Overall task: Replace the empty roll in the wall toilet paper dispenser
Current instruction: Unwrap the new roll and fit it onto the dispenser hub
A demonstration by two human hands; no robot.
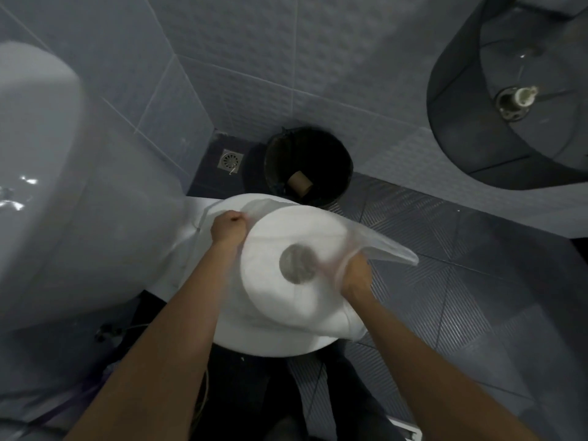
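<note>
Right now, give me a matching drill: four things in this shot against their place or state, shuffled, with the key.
Things:
1. paper roll
2. cardboard tube
3. dispenser
4. floor drain

Place or state:
A. lying in the black bin
B. open, spindle bare
C. set in the floor corner by the wall
D. in plastic wrap, gripped by left hand and right hand

Pairs: 1-D, 2-A, 3-B, 4-C
</note>
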